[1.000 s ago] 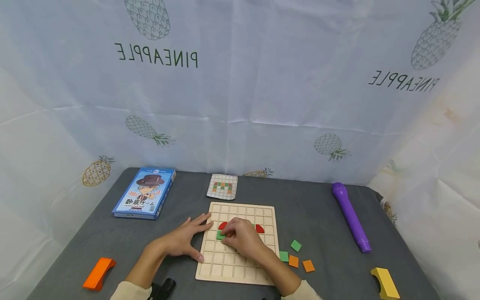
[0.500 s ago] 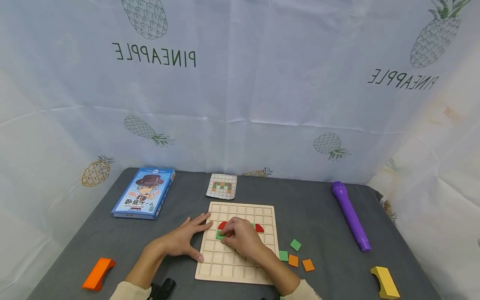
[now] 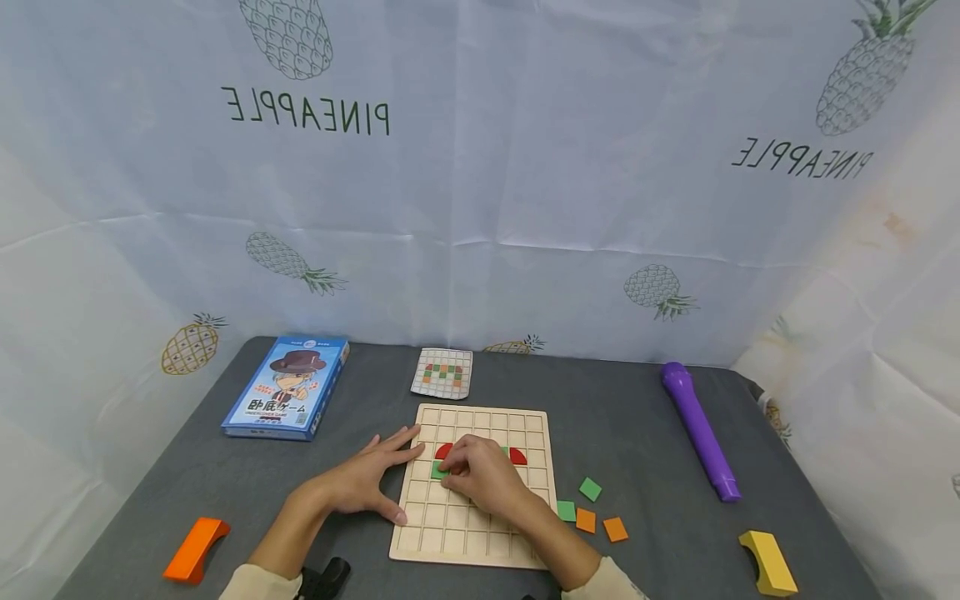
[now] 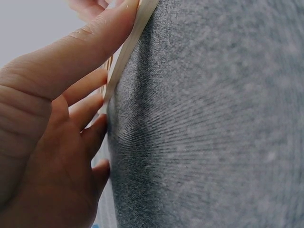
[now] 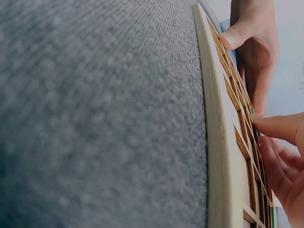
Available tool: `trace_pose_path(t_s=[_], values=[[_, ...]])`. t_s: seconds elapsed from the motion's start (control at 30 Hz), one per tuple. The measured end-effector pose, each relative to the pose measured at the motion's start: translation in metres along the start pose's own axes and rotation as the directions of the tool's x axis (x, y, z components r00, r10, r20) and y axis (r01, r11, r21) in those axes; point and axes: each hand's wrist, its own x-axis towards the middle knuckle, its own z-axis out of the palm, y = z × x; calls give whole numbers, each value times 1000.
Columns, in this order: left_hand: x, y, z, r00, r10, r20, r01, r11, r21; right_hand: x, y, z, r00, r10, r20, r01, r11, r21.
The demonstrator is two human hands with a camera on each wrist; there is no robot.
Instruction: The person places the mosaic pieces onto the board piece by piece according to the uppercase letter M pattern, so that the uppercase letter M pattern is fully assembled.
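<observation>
Green square tile (image 3: pixel 437 472): lay on wooden grid board (image 3: pixel 432 541); judged light, stiff, best taken by opposite edges. Right hand (image 3: pixel 486 477) pinched it; left hand (image 3: pixel 365 480), fingers spread, touched board's edge.

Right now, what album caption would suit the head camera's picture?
Left hand rests on a wooden grid board; right hand touches a green square near a red piece.

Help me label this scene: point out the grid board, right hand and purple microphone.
Grid board (image 3: pixel 454 517): head view, a bare square.
Right hand (image 3: pixel 486 477): head view, back of hand.
Purple microphone (image 3: pixel 703 439): head view, middle of handle.
</observation>
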Motion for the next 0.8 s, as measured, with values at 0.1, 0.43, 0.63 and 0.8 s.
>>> trace_pose_path(t_s=[0.1, 0.43, 0.63, 0.8], values=[[0, 0, 0, 1000, 2, -2, -2, 1000, 1, -1, -1, -1, 1000, 1, 1, -1, 1000, -7], [-1, 1, 0, 1000, 12, 1, -12, 1000, -10, -4, 2, -8, 999, -23, 29, 19, 991, 133], [-1, 1, 0, 1000, 11, -1, -11, 1000, -17, -8, 2, -18, 998, -53, 28, 46, 978, 205], [-1, 1, 0, 1000, 3, -1, -4, 1000, -13, -10, 1, -25, 996, -87, 9, 84, 980, 180]])
